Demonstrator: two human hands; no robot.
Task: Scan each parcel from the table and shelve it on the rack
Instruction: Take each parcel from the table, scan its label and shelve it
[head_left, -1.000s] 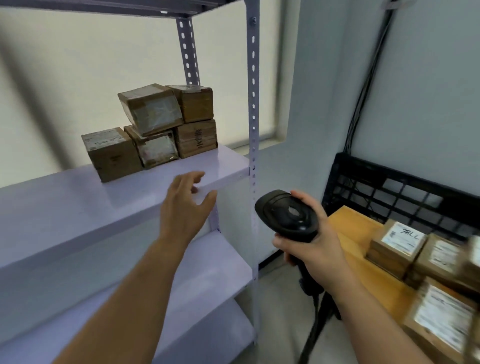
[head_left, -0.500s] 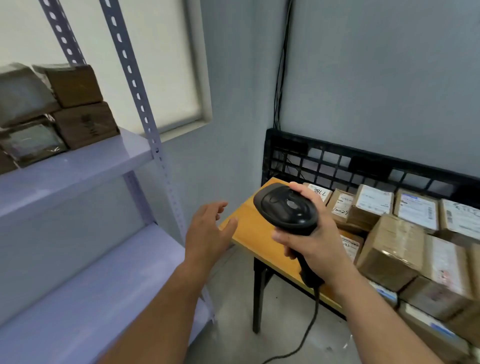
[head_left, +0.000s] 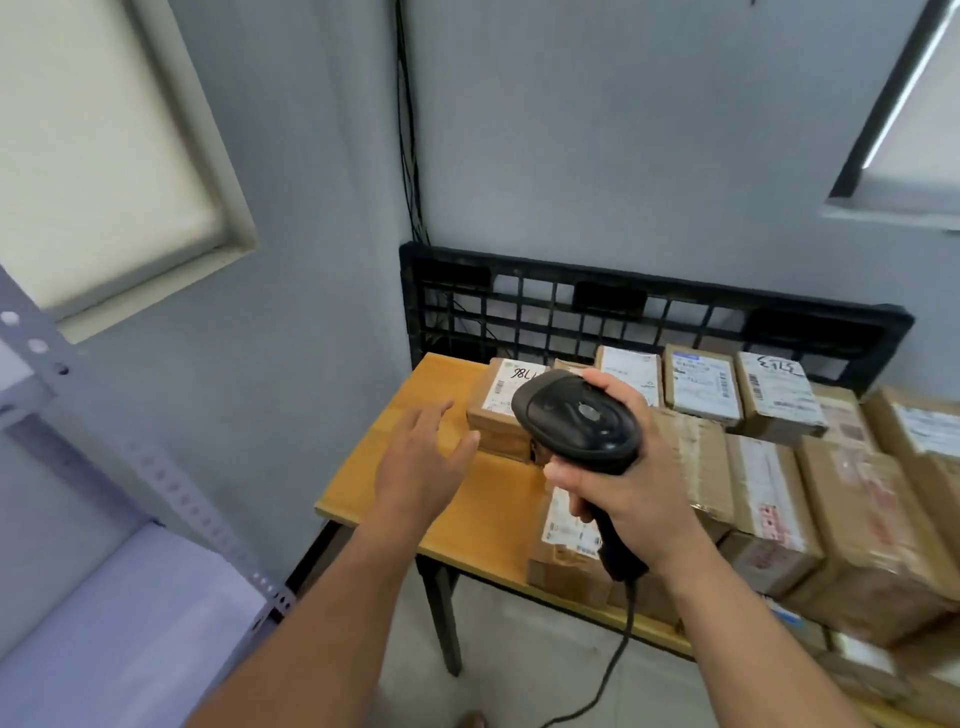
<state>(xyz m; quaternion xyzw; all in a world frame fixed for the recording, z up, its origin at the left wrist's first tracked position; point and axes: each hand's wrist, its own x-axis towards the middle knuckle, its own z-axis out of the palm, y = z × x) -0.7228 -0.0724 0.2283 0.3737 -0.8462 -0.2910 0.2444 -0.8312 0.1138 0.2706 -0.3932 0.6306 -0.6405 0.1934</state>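
Several brown cardboard parcels with white labels crowd the wooden table (head_left: 467, 525). The nearest to the table's bare left end is a small parcel (head_left: 498, 410) marked "98L". My left hand (head_left: 423, 462) hovers with fingers spread over the bare tabletop, just left of that parcel and not touching it. My right hand (head_left: 623, 488) grips the handle of a black corded barcode scanner (head_left: 576, 421), its head above the parcels. The rack (head_left: 171, 499) shows only as a grey perforated post and a pale shelf at the lower left.
A black plastic grid panel (head_left: 649, 306) stands against the wall behind the table. Cables (head_left: 408, 130) run down the wall corner. A blinded window (head_left: 104, 156) is at the upper left. The scanner's cord (head_left: 618, 660) hangs down toward the floor.
My view has swung right from the rack to the table. The left hand has travelled from the rack's shelf to just beside the small parcel. The scanner stays in my right hand.
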